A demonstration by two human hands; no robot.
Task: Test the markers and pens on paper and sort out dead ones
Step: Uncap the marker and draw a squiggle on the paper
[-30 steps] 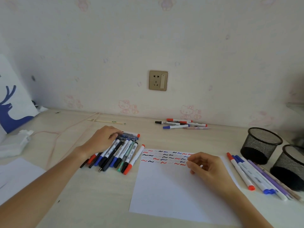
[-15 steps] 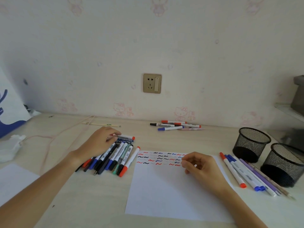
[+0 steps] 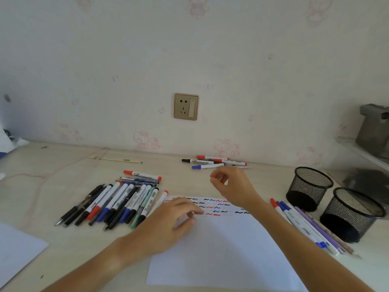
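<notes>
Broadly, a pale wooden desk (image 3: 63, 245) is running along a wall papered with faint pink cartoon cats, a brass-coloured socket plate (image 3: 186, 106) sitting in the wall above it. A white sheet of paper (image 3: 221, 256) is lying at the centre front, its top edge carrying rows of short red, blue and black squiggles (image 3: 214, 206). Two black mesh cups (image 3: 334, 204) are standing side by side at the right, just beside a row of pens (image 3: 303, 225) lying close together between them and the sheet. A larger heap of markers and pens (image 3: 117, 204) is lying fanned out left of the sheet, a red-capped marker (image 3: 142, 175) lying crosswise at its far end. A small cluster of markers (image 3: 212, 162) is lying near the wall, behind the paper. The left hand (image 3: 168, 226) is resting on the sheet's upper left corner, fingers relaxed and holding nothing. The right hand (image 3: 233, 186) is hovering above the sheet's top edge, fingers loosely curled, thumb and forefinger close together; whether anything is pinched there, cannot tell.
</notes>
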